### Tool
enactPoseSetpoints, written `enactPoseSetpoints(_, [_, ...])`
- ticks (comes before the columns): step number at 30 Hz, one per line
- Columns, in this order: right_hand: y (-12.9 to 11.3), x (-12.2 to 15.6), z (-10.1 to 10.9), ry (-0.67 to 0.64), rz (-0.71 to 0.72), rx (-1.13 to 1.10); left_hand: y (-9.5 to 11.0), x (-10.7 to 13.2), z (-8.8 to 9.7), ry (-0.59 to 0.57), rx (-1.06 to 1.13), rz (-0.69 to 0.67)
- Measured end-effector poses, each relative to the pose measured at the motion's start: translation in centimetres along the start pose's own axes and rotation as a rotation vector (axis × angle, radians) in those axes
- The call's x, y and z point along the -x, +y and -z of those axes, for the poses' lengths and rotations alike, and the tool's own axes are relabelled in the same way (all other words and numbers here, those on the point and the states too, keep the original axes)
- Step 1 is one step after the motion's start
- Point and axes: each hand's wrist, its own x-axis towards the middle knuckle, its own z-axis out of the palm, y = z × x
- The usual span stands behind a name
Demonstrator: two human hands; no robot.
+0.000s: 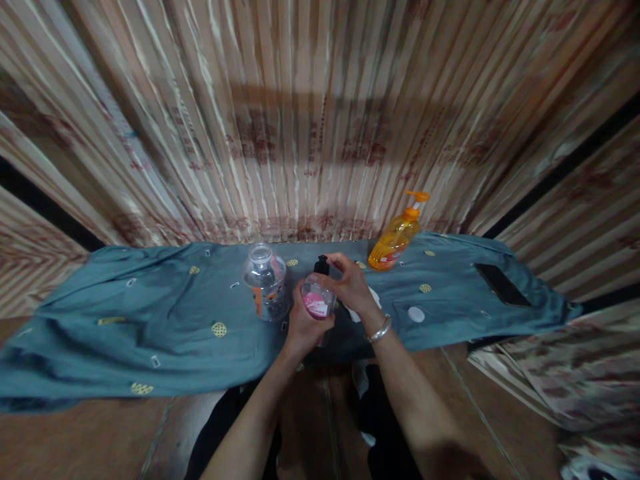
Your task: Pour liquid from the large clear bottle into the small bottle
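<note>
A clear bottle (318, 304) with a pink and white label stands upright in front of me, topped by a black cap (322, 266) that looks like a pump head. My left hand (303, 327) wraps round the lower part of this bottle. At its upper right, my right hand (353, 288) has its fingers closed against the bottle's shoulder and beside the black cap; the exact fingertip contact is hard to make out. Left of the hands is an open clear plastic bottle (265, 287) with an orange printed pattern. Something white (375, 298) lies partly hidden under my right hand.
An orange pump bottle (395, 241) stands at the back right. A round white lid (416, 314) and a dark phone (501, 285) lie farther right on the blue-green cloth (180, 320). Striped curtains (320, 120) hang close behind the cloth-covered surface.
</note>
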Motion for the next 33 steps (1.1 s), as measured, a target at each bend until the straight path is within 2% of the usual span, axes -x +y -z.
enactPoseSetpoints(6, [0.0,-0.1,0.0,-0.073,0.014,-0.16,0.1,-0.1,0.1,-0.042,-0.011,-0.018])
enactPoseSetpoints(12, [-0.3,0.2,1.3,-0.265,-0.014,-0.205,-0.1,-0.1,0.2,-0.053,-0.037,-0.013])
enactPoseSetpoints(19, [-0.9,0.1,1.3,-0.011,-0.031,0.129,-0.5,-0.1,0.0,-0.05,-0.041,-0.037])
enactPoseSetpoints(21, [-1.2,0.1,1.2,-0.032,-0.011,0.094,-0.6,-0.1,0.0,-0.055,-0.051,-0.044])
enactPoseSetpoints(25, [-1.7,0.2,1.7,-0.115,0.001,-0.124,-0.7,-0.1,0.1,-0.052,-0.056,-0.042])
enactPoseSetpoints(29, [-1.0,-0.4,3.7,-0.007,0.007,-0.217,-0.5,-0.1,0.1,-0.044,-0.055,-0.038])
enactPoseSetpoints(33, [2.2,-0.9,7.1,0.141,-0.043,-0.109,-0.4,-0.2,0.1,-0.039,-0.054,-0.034])
